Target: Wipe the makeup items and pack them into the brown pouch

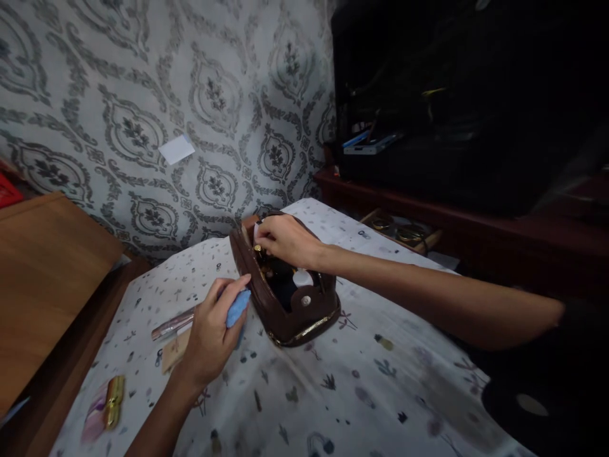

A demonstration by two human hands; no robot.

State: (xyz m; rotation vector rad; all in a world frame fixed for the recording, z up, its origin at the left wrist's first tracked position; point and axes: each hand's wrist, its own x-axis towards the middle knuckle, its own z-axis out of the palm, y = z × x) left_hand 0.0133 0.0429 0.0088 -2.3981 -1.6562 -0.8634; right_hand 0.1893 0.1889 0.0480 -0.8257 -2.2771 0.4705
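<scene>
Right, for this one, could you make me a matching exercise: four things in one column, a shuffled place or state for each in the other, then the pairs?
Things
1. Blue item
2. White card
3. Brown bag
4. Gold-coloured object

Places and states
A. Against the patterned wall
B. On the printed cloth, toward the lower left of the view
C. Held in the left hand
D. Open, with the right hand reaching in

Pairs: 1-C, 2-A, 3-D, 4-B
</scene>
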